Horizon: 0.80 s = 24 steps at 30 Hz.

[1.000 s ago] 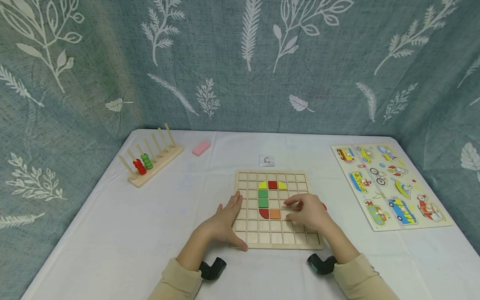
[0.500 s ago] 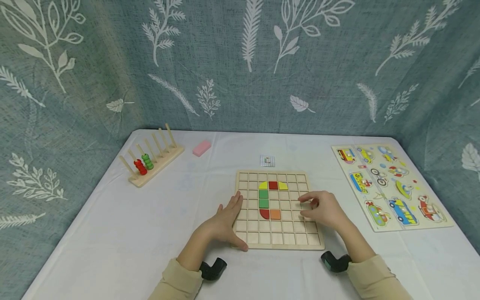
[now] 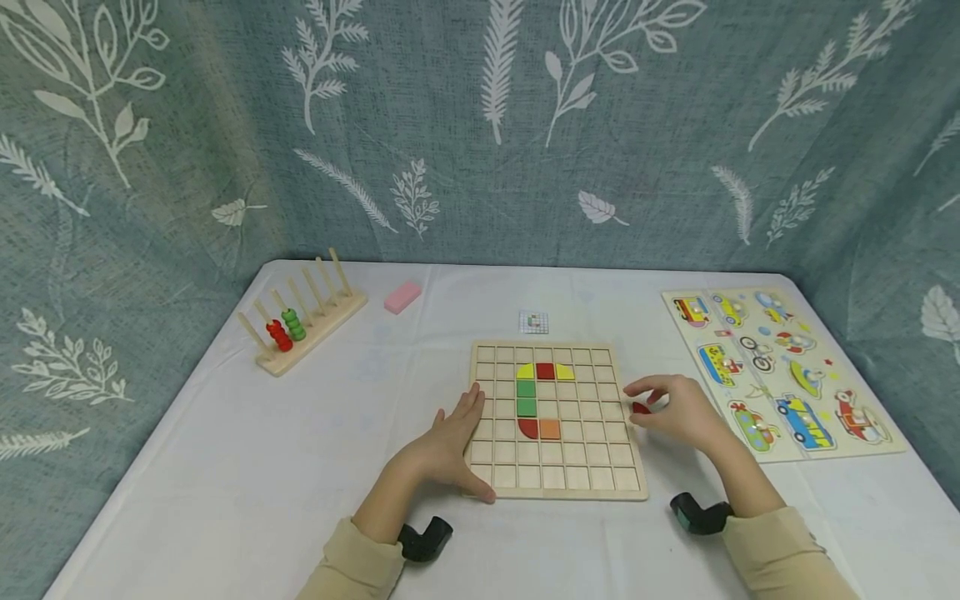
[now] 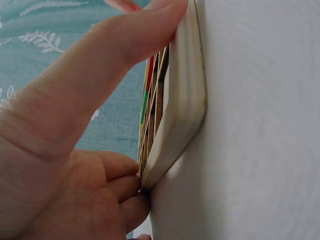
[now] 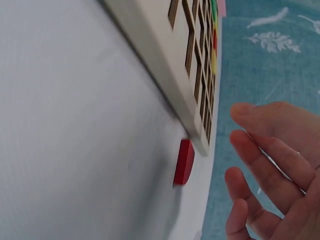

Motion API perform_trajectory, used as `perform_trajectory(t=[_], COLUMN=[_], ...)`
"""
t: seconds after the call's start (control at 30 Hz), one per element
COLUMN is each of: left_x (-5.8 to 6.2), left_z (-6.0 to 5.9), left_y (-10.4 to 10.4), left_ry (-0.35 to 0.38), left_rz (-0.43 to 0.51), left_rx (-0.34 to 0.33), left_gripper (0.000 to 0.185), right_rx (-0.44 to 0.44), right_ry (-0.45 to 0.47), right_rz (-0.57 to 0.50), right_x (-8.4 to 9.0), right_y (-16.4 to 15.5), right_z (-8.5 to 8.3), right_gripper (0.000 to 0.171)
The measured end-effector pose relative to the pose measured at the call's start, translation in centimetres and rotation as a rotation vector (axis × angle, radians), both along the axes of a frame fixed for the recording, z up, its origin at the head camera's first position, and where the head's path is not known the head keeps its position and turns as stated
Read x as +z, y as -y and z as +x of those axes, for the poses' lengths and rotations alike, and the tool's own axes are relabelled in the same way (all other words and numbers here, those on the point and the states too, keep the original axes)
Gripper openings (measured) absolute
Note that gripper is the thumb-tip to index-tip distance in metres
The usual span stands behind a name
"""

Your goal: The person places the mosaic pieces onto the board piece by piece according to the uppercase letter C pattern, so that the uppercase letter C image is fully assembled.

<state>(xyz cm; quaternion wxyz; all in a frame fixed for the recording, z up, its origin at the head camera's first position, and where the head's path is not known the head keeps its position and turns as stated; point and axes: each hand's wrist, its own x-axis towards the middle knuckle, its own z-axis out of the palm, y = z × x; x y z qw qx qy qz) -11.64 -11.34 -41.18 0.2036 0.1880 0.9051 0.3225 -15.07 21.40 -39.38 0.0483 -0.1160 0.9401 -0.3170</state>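
A wooden grid board (image 3: 592, 479) lies in the middle of the table, with yellow, red, green and orange tiles (image 3: 546, 371) set in its cells. My left hand (image 3: 450, 442) rests flat on the board's left edge (image 4: 185, 115), thumb along its front corner. My right hand (image 3: 675, 408) hovers just right of the board, fingers loosely spread above a small red piece (image 3: 641, 407) lying on the cloth. In the right wrist view the red piece (image 5: 184, 162) lies apart from the fingers (image 5: 260, 165), beside the board's edge (image 5: 165, 70).
A vehicle peg puzzle (image 3: 780, 371) lies at the right. A wooden peg rack with red and green rings (image 3: 300, 325) and a pink block (image 3: 402, 296) stand at the back left. A small pattern card (image 3: 534, 322) sits behind the board. Leaf-patterned curtain surrounds the table.
My right hand has moved off the board rightwards to the red piece beside it. The left hand has stayed on the board's left edge.
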Motion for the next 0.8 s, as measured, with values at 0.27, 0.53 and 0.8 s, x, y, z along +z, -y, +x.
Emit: perform_trajectory(t=[0.27,0.53,0.8], left_x=[0.0,0.0,0.0], left_z=[0.1,0.0,0.0], left_y=[0.0,0.0,0.1], left_ry=[-0.003,-0.005,-0.003], left_rz=[-0.004,-0.005,0.005], left_rx=[0.002,0.002,0.002], left_gripper=[0.13,0.13,0.13], right_rx=[0.021,0.015,0.026], right_ry=[0.017,0.071,0.078], right_rz=[0.028,0.058,0.071], right_x=[0.1,0.0,-0.4], right_y=[-0.8,-0.9,-1.0], right_z=[-0.3,-0.7,-1.2], right_gripper=[0.031,0.031,0.033])
